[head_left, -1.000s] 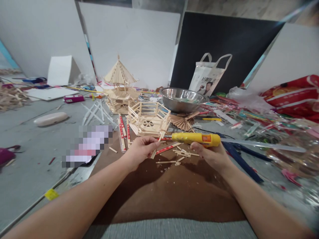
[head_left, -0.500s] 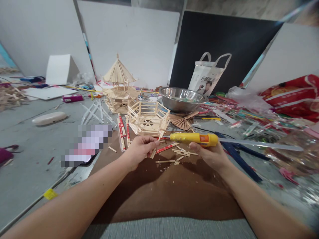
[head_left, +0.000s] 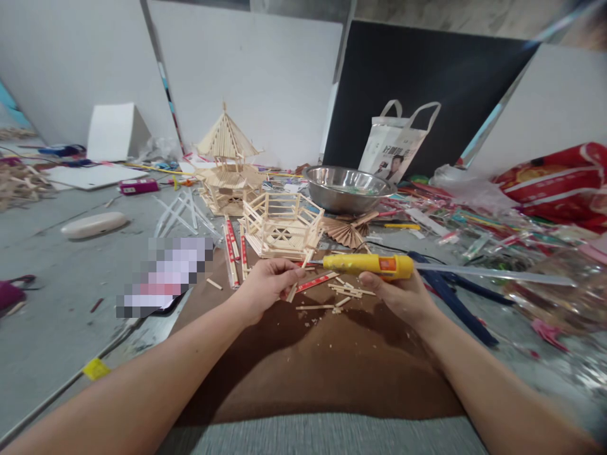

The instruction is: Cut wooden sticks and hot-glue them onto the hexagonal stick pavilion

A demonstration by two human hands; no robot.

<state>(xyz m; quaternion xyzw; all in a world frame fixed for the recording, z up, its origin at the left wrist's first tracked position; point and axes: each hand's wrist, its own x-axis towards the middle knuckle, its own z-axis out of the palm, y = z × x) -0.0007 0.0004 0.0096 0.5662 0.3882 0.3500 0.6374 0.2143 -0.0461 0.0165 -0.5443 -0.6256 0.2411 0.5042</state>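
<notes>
My left hand (head_left: 265,285) is closed on a short wooden stick (head_left: 300,274), held tilted over the brown board (head_left: 327,366). My right hand (head_left: 401,296) grips a yellow glue gun (head_left: 367,264) lying level, its metal tip pointing left at the stick's upper end. A clear glue rod (head_left: 493,273) sticks out of the gun's back to the right. Just beyond the hands stands a low hexagonal fence frame of sticks (head_left: 283,225). Farther back rises a wooden pavilion model (head_left: 227,163) with a pointed roof. Loose stick pieces (head_left: 339,297) and crumbs lie under the hands.
A steel bowl (head_left: 348,186) sits behind the frame, with a white tote bag (head_left: 396,144) against a black panel. Red chopstick wrappers (head_left: 233,249) lie left of the frame. Cluttered plastic packets (head_left: 478,227) and a red bag (head_left: 559,183) fill the right; a white oval case (head_left: 93,225) lies left.
The glue gun has slid a little to the left, its tip closer to the stick. My left hand has barely moved.
</notes>
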